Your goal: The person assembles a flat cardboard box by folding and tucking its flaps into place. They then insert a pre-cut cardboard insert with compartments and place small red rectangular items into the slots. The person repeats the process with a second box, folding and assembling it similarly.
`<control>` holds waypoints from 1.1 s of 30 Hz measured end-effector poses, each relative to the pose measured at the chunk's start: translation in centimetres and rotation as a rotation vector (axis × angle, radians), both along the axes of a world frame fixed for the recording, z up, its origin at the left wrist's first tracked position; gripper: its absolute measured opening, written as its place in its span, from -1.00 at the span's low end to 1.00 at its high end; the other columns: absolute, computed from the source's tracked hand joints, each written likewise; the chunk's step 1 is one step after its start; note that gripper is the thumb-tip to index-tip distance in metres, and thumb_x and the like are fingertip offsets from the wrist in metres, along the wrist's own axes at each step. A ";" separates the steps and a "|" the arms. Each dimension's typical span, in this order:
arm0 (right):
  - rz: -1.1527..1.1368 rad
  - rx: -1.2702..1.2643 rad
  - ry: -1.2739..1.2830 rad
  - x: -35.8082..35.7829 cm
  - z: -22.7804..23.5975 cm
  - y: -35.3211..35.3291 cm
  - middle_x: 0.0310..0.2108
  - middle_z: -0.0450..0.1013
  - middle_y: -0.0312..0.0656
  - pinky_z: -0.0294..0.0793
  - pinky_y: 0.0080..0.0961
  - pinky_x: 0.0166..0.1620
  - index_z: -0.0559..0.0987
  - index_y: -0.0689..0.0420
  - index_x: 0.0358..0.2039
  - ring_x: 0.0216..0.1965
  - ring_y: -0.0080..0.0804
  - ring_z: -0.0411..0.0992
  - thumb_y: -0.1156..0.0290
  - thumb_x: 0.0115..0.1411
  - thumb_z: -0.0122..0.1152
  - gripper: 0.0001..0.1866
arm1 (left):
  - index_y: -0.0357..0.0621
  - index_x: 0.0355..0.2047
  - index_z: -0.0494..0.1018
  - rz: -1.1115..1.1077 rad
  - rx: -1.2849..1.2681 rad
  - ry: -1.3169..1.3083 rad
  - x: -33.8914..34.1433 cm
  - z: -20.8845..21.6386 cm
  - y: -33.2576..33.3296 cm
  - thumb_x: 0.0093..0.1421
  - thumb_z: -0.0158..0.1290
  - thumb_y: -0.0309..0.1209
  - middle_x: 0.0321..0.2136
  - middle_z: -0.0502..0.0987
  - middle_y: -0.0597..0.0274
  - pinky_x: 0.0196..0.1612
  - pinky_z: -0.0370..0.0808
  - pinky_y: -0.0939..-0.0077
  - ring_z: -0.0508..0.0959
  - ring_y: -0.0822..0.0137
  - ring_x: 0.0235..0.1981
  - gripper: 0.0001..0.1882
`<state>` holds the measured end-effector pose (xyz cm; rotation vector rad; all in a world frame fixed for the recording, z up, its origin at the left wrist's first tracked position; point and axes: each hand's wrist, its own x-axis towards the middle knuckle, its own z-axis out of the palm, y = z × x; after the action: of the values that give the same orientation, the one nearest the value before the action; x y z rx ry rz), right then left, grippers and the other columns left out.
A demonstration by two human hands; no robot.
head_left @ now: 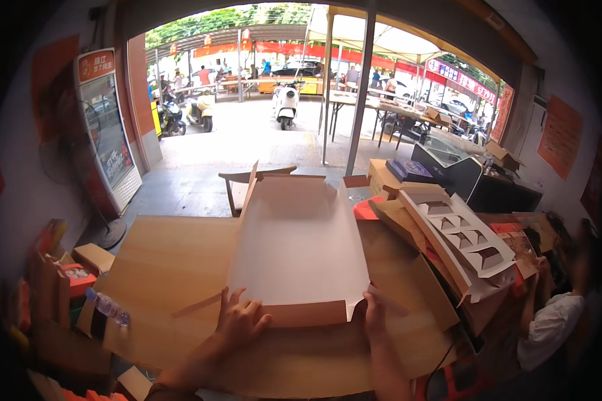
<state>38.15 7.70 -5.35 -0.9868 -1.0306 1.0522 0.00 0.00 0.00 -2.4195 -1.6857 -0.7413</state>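
Observation:
A large shallow cardboard box [299,244], white inside and brown outside, lies open on the wooden table [174,267] in front of me. Its far and side walls stand up, and narrow flaps stick out at the near corners. My left hand [241,322] grips the near-left corner, its fingers bent over the brown front wall. At the near-right corner, my right hand [374,313] holds the side wall and a small white corner flap between thumb and fingers. The undersides of both hands' grips are partly hidden.
A white insert with cut-out holes [458,230] lies on stacked cardboard at the right, beside another person [552,321]. A plastic bottle [108,307] lies at the table's left edge. A wooden chair [237,187] stands behind the table, and a drinks fridge [107,127] at the left.

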 end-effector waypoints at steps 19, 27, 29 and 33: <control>0.050 -0.168 0.552 -1.5 -0.8 -0.6 0.33 0.45 -0.17 0.34 -0.26 0.42 0.44 0.19 0.35 0.36 -0.29 0.40 0.16 0.56 0.00 -0.50 | -0.12 -0.20 0.65 -0.119 0.139 -0.132 0.2 -1.8 0.3 0.14 0.40 0.00 -0.44 0.65 0.09 -0.24 0.61 0.11 0.67 0.01 -0.38 -0.54; -0.106 -0.033 -0.404 -2.8 0.9 -2.3 0.49 0.26 0.08 0.17 -0.27 0.50 0.17 0.37 0.53 0.48 -0.09 0.24 0.15 0.56 0.04 -0.28 | -0.03 -0.35 0.56 -0.185 0.181 -0.118 0.8 -1.9 -0.1 0.20 0.38 -0.10 -0.55 0.61 0.19 -0.48 0.59 0.23 0.66 0.12 -0.54 -0.68; -0.134 0.054 -0.469 -2.3 -1.7 -1.4 0.50 0.22 0.19 0.09 -0.16 0.54 0.13 0.38 0.55 0.53 0.05 0.16 0.11 0.55 0.06 -0.22 | -0.01 -0.39 0.52 -0.231 0.187 -0.117 1.5 -2.1 0.1 0.22 0.38 -0.13 -0.59 0.59 0.23 -0.52 0.57 0.25 0.66 0.15 -0.57 -0.69; -0.108 0.078 -0.531 -1.4 -3.2 -0.2 0.51 0.18 0.30 0.07 -0.09 0.55 0.16 0.36 0.53 0.54 0.19 0.12 0.07 0.52 0.12 -0.19 | -0.01 -0.41 0.50 -0.258 0.194 -0.057 1.8 -2.5 -0.8 0.24 0.36 -0.20 -0.63 0.54 0.27 -0.55 0.55 0.26 0.63 0.18 -0.60 -0.73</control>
<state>36.76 7.47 -8.56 -1.2775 -1.4173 0.6653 1.78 -0.84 -2.48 -2.5230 -1.2628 -0.9656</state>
